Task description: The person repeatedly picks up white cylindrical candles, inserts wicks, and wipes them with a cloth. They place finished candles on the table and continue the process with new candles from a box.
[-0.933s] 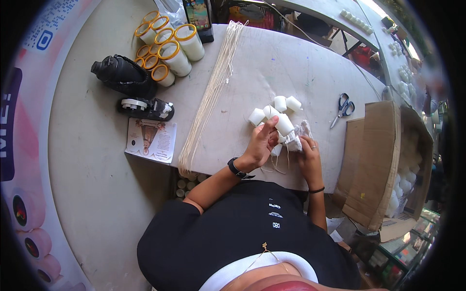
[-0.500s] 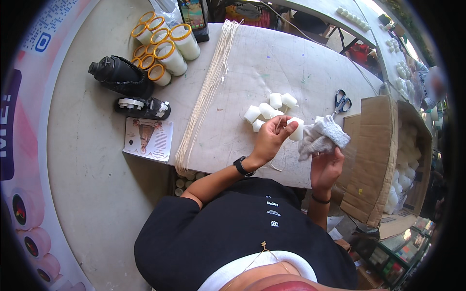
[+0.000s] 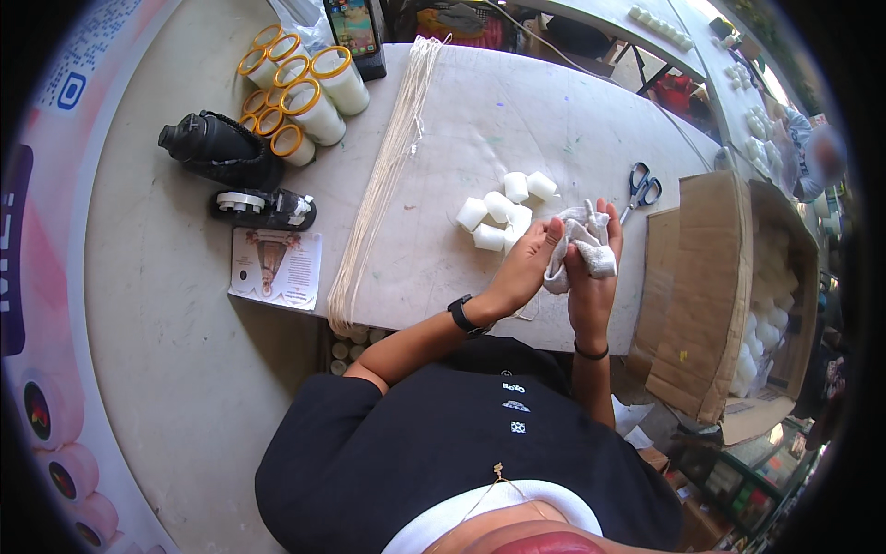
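Observation:
My left hand [image 3: 526, 270] and my right hand [image 3: 592, 294] meet over the near part of the table, both closed on a crumpled whitish cloth [image 3: 583, 242]. The cloth is bunched between the thumbs and fingers. Whatever it wraps is hidden; no candle shows inside it. Just beyond my left hand lies a loose cluster of several short white cylindrical candles [image 3: 498, 206], some upright, some tipped over. A thin pale strand [image 3: 526, 314] hangs by the table's front edge, under my left hand.
Dark-handled scissors [image 3: 640, 187] lie right of the hands, beside a cardboard box [image 3: 699, 305] holding white pieces. A long bundle of cream wicks [image 3: 388, 175] crosses the table. Further left are a tape dispenser [image 3: 263, 210], black bottle [image 3: 217, 148], printed card [image 3: 274, 268], orange-rimmed jars [image 3: 314, 111] and phone [image 3: 353, 28].
The white candle that showed in my left hand is out of sight. My right hand has brought the cloth left and up against my left hand, and both now grip it.

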`<state>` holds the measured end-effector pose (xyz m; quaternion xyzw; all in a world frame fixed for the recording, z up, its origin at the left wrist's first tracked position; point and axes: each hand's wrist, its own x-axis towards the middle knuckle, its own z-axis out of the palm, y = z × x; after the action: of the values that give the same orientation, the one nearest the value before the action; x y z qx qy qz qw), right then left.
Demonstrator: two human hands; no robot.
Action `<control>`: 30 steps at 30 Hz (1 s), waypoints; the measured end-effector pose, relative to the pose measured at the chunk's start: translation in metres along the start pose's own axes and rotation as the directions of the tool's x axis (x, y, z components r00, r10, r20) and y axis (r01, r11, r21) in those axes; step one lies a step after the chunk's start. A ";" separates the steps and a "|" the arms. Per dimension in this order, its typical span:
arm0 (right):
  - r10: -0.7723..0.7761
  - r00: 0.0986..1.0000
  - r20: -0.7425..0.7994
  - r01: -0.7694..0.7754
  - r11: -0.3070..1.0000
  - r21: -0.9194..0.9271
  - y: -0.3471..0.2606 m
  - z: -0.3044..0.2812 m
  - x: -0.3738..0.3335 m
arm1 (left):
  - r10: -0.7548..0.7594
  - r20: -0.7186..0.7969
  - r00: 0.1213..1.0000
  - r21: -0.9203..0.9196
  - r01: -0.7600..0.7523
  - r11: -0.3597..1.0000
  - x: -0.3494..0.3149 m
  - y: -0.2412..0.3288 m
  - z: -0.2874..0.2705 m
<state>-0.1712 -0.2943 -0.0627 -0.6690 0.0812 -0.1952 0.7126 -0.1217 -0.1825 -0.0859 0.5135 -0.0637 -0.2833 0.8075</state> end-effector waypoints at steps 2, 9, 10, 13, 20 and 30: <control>0.186 0.982 -0.015 -0.179 0.962 0.208 0.011 -0.003 0.002 | 0.042 -0.015 0.999 0.251 -0.037 0.967 -0.005 0.006 -0.002; 0.115 0.977 -0.178 -0.067 0.964 0.257 0.030 -0.009 0.012 | 0.141 -0.070 0.988 0.250 -0.119 0.961 -0.010 0.009 0.005; 0.063 0.978 -0.198 -0.028 0.984 0.176 0.029 -0.009 0.013 | 0.053 -0.041 0.998 0.230 -0.042 0.972 -0.009 0.006 0.005; -0.118 0.953 -0.281 0.119 0.993 -0.014 0.024 -0.002 0.017 | 0.127 0.025 0.992 0.011 -0.127 0.992 -0.002 -0.007 0.013; -0.073 0.895 -0.441 0.089 0.996 0.016 0.018 0.010 0.031 | 0.190 -0.030 0.981 -0.168 -0.193 0.967 0.003 -0.026 0.030; -0.083 0.907 -0.413 0.139 0.984 0.107 0.005 0.017 0.053 | 0.106 0.145 0.984 -0.206 -0.074 0.976 0.015 0.004 0.019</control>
<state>-0.1157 -0.2988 -0.0581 -0.5677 0.1760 -0.3755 0.7111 -0.1154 -0.2036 -0.0764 0.4027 -0.1208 -0.2903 0.8596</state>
